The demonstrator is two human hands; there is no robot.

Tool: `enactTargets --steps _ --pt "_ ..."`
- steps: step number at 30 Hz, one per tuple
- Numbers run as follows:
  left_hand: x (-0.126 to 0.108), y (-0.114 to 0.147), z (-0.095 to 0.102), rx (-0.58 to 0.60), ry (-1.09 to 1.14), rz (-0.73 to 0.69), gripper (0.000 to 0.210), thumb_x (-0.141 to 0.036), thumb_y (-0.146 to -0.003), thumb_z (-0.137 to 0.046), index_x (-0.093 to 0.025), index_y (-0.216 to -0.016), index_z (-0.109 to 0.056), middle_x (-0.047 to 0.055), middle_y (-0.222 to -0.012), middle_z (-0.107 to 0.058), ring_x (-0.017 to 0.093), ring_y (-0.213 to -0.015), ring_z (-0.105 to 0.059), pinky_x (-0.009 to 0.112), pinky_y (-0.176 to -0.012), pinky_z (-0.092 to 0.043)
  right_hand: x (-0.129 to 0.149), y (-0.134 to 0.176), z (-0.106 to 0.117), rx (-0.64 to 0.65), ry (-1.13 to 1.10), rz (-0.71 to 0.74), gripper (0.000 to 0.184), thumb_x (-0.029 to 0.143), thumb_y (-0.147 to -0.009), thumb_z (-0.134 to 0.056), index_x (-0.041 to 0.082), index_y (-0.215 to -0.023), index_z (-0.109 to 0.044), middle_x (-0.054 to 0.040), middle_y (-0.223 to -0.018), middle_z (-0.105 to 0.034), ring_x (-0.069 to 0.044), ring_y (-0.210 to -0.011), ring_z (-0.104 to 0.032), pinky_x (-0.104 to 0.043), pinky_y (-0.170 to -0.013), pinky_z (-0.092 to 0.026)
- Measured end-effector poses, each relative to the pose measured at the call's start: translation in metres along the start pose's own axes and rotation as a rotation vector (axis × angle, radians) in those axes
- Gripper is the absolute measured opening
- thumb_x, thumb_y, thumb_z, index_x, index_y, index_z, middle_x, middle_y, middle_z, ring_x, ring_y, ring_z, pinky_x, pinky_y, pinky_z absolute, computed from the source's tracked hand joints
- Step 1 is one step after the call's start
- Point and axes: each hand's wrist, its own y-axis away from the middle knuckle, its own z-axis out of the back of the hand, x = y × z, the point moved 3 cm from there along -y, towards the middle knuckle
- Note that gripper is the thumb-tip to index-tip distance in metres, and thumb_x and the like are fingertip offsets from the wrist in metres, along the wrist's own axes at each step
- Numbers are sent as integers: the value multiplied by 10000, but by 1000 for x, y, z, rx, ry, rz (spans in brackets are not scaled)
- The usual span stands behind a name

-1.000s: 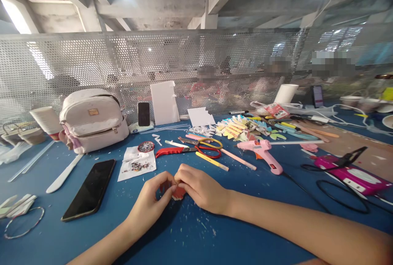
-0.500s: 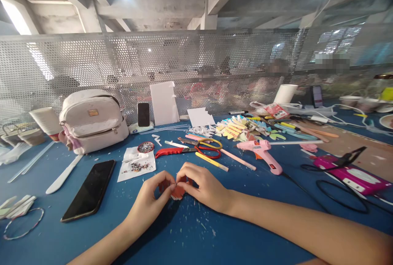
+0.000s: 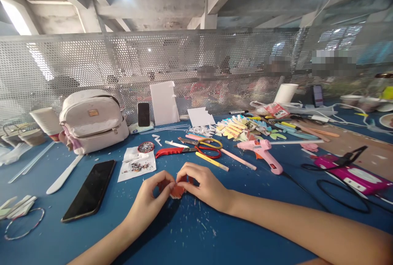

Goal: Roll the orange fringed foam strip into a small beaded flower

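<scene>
Between my two hands is a small orange-red piece with a ragged pale edge (image 3: pixel 177 191), perhaps paper; its exact kind is unclear. My left hand (image 3: pixel 156 193) pinches it between thumb and forefinger. From the other side, my right hand (image 3: pixel 204 185) pinches it too, fingertips nearly meeting the left ones. The fingers hide most of the piece. Just beyond the hands lie red-handled scissors (image 3: pixel 172 151), a second pair with yellow and red loops (image 3: pixel 210 145), and a yellow pen (image 3: pixel 211 161). Left of them, a white paper sheet (image 3: pixel 146 156) bears dark and coloured specks.
A pink glue gun (image 3: pixel 260 150) with a black cord lies at right, near a magenta power strip (image 3: pixel 346 175). A black phone (image 3: pixel 89 191) and a white backpack (image 3: pixel 92 121) are on the left. Cut paper pieces (image 3: pixel 236 127) are heaped farther back, before a perforated metal screen (image 3: pixel 172 60).
Almost nothing differs. Both hands keep their pinch on the orange-red piece, with at most a very slight shift of the fingers.
</scene>
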Motion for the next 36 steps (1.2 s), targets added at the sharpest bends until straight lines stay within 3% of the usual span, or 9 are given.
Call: enactTargets --steps 14,21,36 --pt "8 -5 2 -49 252 75 215 -348 -912 -594 -168 -801 -632 18 -702 -710 155 -650 -669 222 -619 -489 -13 -2 -3 -82 -210 -219 26 169 -835 -679 188 -852 -684 -9 -840 -696 -148 -757 -651 -229 -667 -504" --pt "10 -7 3 -116 215 102 203 -340 -846 -675 -146 -787 -685 42 -645 -737 144 -558 -633 221 -542 -473 -18 0 -10 -49 -409 -352 77 223 -802 -704 162 -843 -681 -9 -753 -692 -144 -658 -661 -250 -650 -524" --pt "8 -6 3 -136 188 86 95 -242 -792 -705 -166 -741 -732 27 -647 -736 148 -537 -634 222 -510 -479 -17 0 -15 -14 -484 -387 194 328 -778 -740 154 -812 -661 -7 -704 -672 -139 -649 -639 -256 -635 -502"
